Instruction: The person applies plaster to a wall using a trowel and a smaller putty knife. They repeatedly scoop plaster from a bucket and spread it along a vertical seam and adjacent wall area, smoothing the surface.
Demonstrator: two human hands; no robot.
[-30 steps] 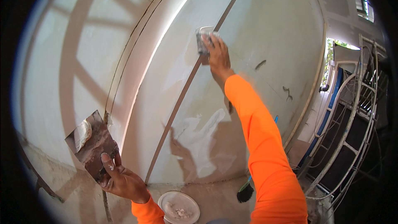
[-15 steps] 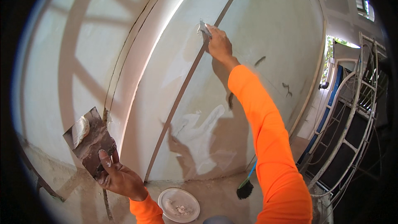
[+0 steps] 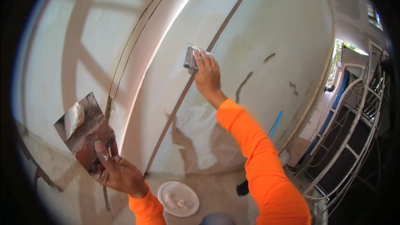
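My left hand (image 3: 121, 174) grips a flat, dark rectangular plate (image 3: 92, 131) by its lower end, thumb across its face. A lump of white putty (image 3: 75, 119) sits on the plate's upper left part. Out in front, my right hand (image 3: 209, 76) holds a small flat putty knife (image 3: 190, 58) against the pale wall (image 3: 266, 29). White paste shows along the knife's top edge. The blade lies over a long dark strip (image 3: 171, 118) running slantwise up the wall, and its fingers press flat on it. Smeared pale patches (image 3: 208, 127) mark the wall lower down.
On the floor below stands a round white dish (image 3: 161, 191) with putty in it. A brush with a blue handle (image 3: 276, 124) leans by the wall, partly behind my right sleeve. Metal scaffold frames (image 3: 354, 152) stand at the right. A recessed edge (image 3: 143, 73) runs up the left.
My right hand has come down the wall and a little left with the putty knife, whose broad face now shows. My left hand still holds the plate, shifted slightly left and down.
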